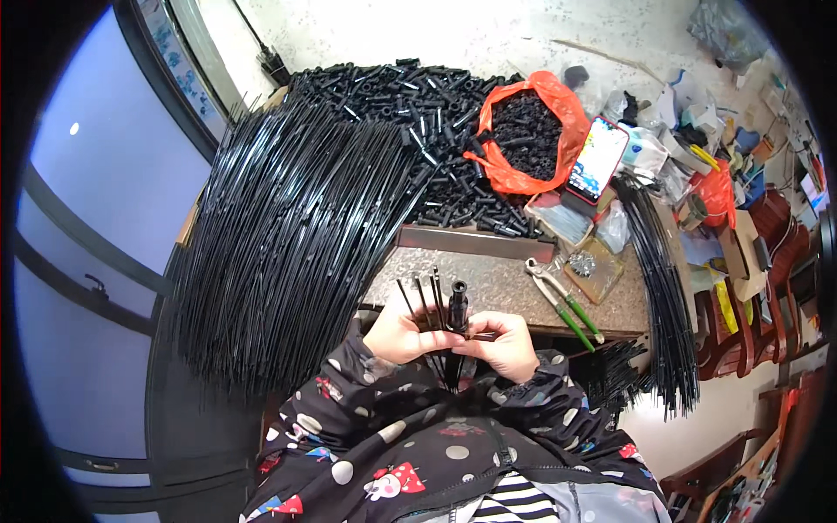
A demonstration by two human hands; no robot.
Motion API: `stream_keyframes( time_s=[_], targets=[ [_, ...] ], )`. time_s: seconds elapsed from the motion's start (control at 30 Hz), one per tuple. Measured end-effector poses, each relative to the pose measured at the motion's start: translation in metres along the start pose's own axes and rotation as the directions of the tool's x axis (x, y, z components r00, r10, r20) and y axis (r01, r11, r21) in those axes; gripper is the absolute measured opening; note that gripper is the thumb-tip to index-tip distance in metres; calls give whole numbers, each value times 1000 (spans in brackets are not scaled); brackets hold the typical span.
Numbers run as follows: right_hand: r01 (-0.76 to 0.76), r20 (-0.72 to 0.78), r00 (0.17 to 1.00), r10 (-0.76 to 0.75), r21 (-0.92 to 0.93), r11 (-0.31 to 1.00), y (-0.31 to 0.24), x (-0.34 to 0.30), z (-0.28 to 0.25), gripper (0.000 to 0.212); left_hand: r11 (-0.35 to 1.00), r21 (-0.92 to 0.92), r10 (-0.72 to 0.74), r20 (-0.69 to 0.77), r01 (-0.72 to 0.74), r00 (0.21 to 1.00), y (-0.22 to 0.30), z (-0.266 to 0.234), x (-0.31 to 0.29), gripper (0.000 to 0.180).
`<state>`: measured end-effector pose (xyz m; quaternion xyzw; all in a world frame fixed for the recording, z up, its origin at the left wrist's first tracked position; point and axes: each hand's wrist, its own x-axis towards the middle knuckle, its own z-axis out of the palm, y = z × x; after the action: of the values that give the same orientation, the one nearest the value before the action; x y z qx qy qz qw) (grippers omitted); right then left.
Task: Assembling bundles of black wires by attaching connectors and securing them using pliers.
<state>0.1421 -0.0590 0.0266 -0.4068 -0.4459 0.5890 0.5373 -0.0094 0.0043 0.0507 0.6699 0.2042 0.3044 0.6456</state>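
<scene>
Close to my body, my left hand (394, 335) is closed around several thin black rods (422, 301) that stick up between its fingers. An upright black hollow plastic fitting (458, 307), stepped in width, stands at the fingertips where both hands meet. My right hand (507, 350) pinches at the base of this fitting, its thumb and index finger touching it. The lower rod ends run down between the hands, partly hidden. A large bundle of long black rods (288, 235) lies to the left, and a heap of loose black fittings (375, 96) lies beyond.
A metal bar (475, 242) edges the heap on the speckled tabletop (436, 268). Green-handled pincers (562, 301), a small clear box (593, 268), a phone (598, 159) and a red bag (562, 113) of small black parts lie rightward. More black rods (658, 296) hang over the right edge.
</scene>
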Motion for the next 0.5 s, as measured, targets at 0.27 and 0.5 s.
stream_keyframes(
  time_s=[0.27, 0.5],
  targets=[
    [-154, 427, 901, 75, 152, 976, -3, 13, -2, 22, 953, -270, 210, 253, -139, 944, -8, -9, -1, 27],
    [77, -26, 997, -74, 154, 985, 11, 15, 6, 31, 937, 240, 272, -45, -254, 961, -27, 16, -1, 43]
  ],
)
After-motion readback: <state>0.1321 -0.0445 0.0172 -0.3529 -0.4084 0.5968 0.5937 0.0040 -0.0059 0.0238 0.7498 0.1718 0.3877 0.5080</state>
